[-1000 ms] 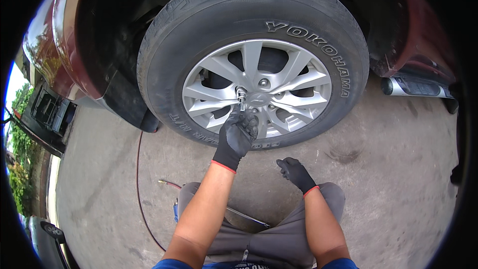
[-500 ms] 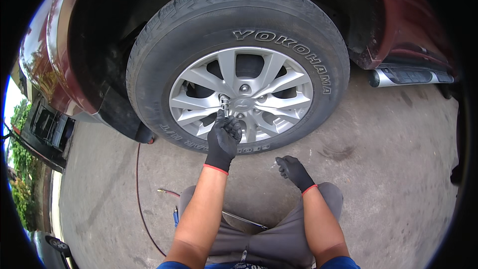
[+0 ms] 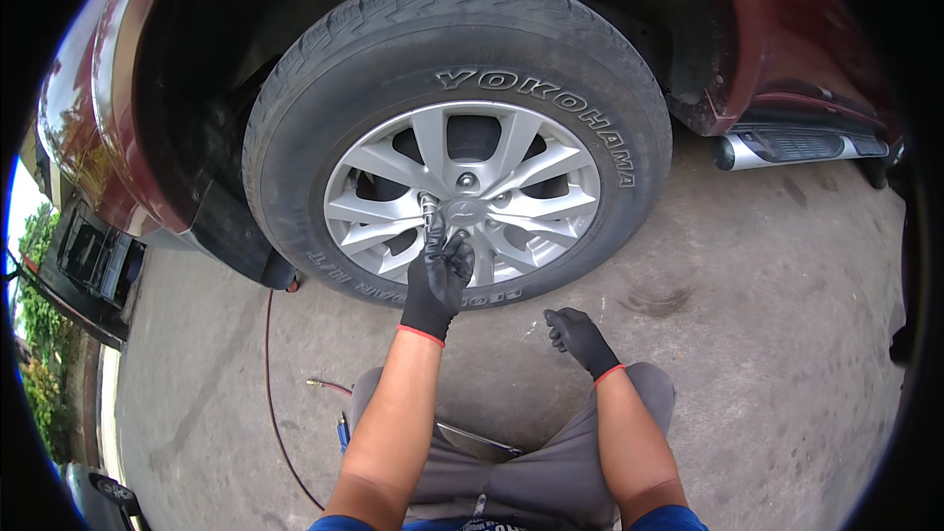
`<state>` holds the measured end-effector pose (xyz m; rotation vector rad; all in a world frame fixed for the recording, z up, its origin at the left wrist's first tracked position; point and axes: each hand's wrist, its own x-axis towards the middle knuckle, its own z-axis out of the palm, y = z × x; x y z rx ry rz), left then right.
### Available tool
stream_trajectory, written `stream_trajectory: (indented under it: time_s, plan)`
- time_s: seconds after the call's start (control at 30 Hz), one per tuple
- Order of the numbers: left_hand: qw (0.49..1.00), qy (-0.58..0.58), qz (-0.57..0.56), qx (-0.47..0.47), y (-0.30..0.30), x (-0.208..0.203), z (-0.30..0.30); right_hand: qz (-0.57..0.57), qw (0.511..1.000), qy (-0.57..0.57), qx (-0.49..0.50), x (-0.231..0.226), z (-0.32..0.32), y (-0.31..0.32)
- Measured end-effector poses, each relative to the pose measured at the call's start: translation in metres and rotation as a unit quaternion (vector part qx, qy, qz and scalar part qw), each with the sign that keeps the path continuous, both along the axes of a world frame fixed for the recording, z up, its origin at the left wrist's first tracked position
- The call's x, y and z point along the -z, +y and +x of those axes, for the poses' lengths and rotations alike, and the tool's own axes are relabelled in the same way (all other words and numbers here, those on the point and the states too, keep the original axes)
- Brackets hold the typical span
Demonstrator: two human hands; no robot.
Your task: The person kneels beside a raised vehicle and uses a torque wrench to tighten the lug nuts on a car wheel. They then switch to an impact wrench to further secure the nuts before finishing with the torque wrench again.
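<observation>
In front of me stands a car wheel with a black tire [image 3: 324, 69] and a silver alloy rim [image 3: 536, 167]. My left hand [image 3: 439, 275], in a black glove with a red cuff, reaches up to the rim's hub. Its fingers are closed on a shiny metal socket [image 3: 429, 206], whose far end is at the lug nut position left of the center cap [image 3: 466, 212]. Other lug nuts [image 3: 466, 181] show around the cap. My right hand [image 3: 582, 342], gloved alike, is curled closed above the floor, right of the wheel's bottom; what it holds, if anything, is hidden.
Dark red bodywork [image 3: 801, 29] surrounds the wheel, with a side step [image 3: 801, 147] at the right. A red hose [image 3: 269, 374] runs over the concrete floor at left. A hose fitting [image 3: 320, 383], a blue-handled tool [image 3: 343, 433] and a metal bar [image 3: 477, 438] lie near my legs.
The view has shifted slightly, so the wheel appears a little further left and lower. My left hand stays at the same nut with the socket. My right hand has hardly moved.
</observation>
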<state>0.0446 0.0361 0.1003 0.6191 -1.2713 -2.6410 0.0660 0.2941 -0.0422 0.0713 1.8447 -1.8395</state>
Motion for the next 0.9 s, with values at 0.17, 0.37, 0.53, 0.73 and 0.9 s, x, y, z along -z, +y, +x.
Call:
stream_trajectory:
  time_s: [0.17, 0.37, 0.53, 0.73, 0.9]
  plan:
    - [0.976, 0.03, 0.214, -0.009, -0.004, -0.008, 0.003, -0.004, 1.0, -0.001, 0.001, -0.002, 0.001, 0.003]
    - [0.988, -0.016, -0.13, -0.087, 0.003, -0.009, 0.001, 0.012, 1.0, 0.012, -0.02, -0.003, 0.001, 0.005]
    - [0.996, -0.005, 0.086, -0.009, -0.004, -0.006, 0.004, 0.015, 1.0, 0.016, -0.019, -0.004, 0.0, 0.003]
    - [0.996, -0.017, -0.081, -0.026, -0.006, 0.001, -0.002, 0.019, 1.0, 0.015, -0.012, -0.002, 0.001, 0.0]
    - [0.987, 0.014, 0.156, 0.032, -0.007, -0.003, 0.004, 0.007, 1.0, 0.016, -0.018, -0.001, 0.0, 0.001]
